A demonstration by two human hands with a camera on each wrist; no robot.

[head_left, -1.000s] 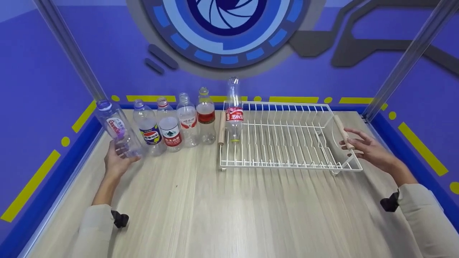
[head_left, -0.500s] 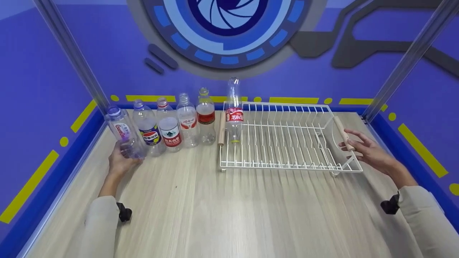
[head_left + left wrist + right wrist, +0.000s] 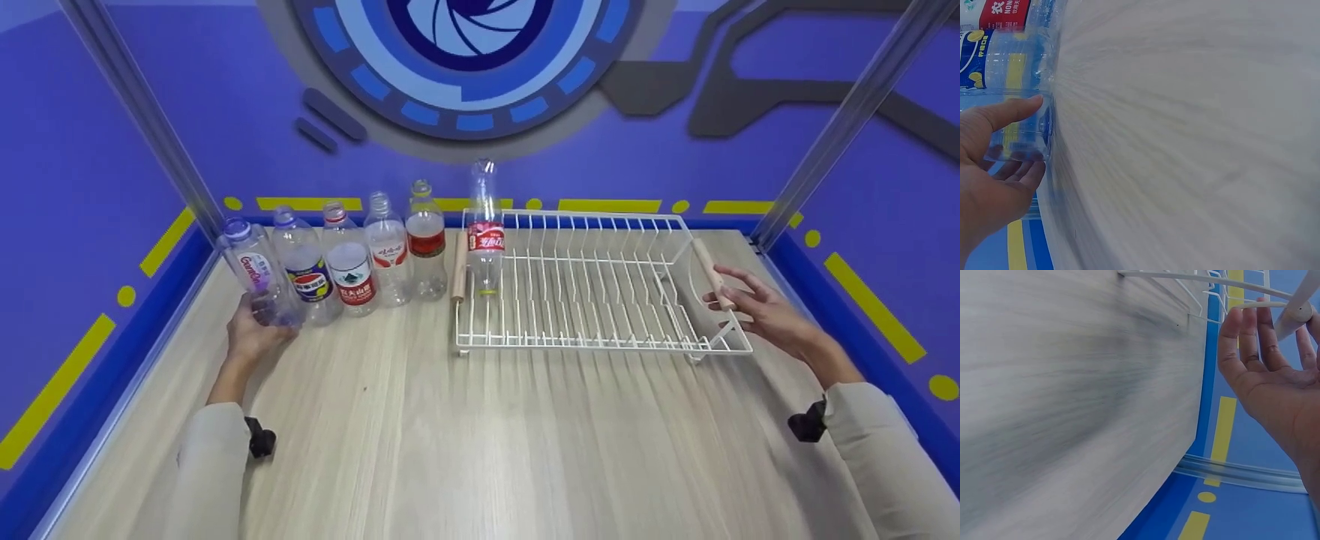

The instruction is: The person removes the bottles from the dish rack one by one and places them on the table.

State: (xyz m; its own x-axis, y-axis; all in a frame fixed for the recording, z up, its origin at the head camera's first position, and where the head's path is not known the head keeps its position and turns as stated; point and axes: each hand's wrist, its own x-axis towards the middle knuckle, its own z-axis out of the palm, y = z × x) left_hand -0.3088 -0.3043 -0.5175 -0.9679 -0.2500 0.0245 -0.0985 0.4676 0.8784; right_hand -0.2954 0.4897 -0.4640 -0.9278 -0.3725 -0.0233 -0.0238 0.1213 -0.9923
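Note:
My left hand [image 3: 255, 334] grips the lower part of a clear plastic bottle [image 3: 259, 266] with a purple top, at the left end of a row of bottles. In the left wrist view, thumb and fingers lie on either side of that bottle's base [image 3: 1024, 126], down at the table. Close beside it stands a bottle with a blue label [image 3: 311, 281]. At the other side, my right hand [image 3: 769, 311] holds the right wooden handle [image 3: 711, 274] of a white wire dish rack [image 3: 600, 347]. Its fingers [image 3: 1268, 343] curve loosely around handle and wire.
More clear bottles continue the row: one red-and-white labelled [image 3: 352, 281], one white labelled [image 3: 388, 255], one dark red labelled [image 3: 426, 244]. A red-labelled bottle [image 3: 486, 236] stands in the rack's left end, yellow ring downward. Blue walls [image 3: 525, 176] enclose the table [image 3: 480, 450].
My left hand has moved slightly right with the purple-topped bottle, bringing it close to the blue-labelled one. The right hand stays at the rack handle.

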